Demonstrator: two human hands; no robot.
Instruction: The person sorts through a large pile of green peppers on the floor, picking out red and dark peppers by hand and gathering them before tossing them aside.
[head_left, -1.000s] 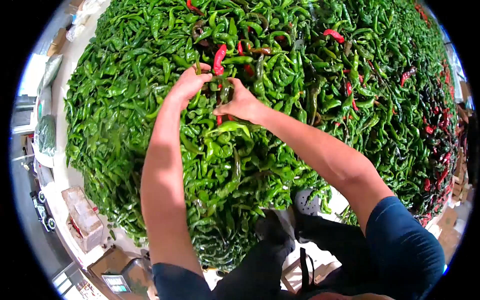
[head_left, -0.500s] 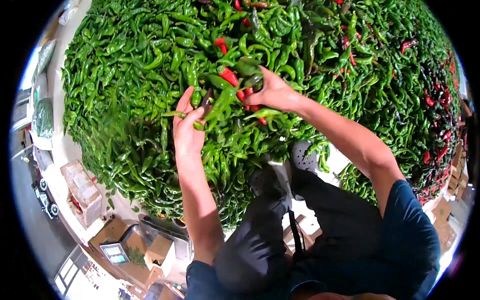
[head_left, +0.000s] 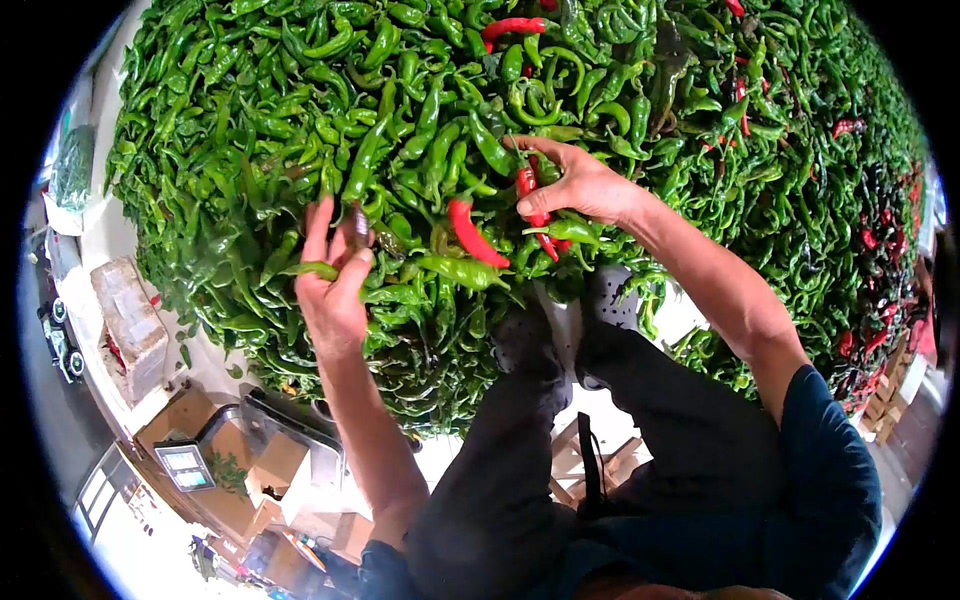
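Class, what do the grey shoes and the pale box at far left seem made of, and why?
The grey shoes: probably matte moulded foam or rubber, judging by their round perforations. The pale box: perhaps rough, dull polystyrene foam, given its blotchy off-white surface; cardboard remains possible.

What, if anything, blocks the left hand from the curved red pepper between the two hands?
Nothing visible rises between the left hand and the curved red pepper; only low-lying peppers fill the gap.
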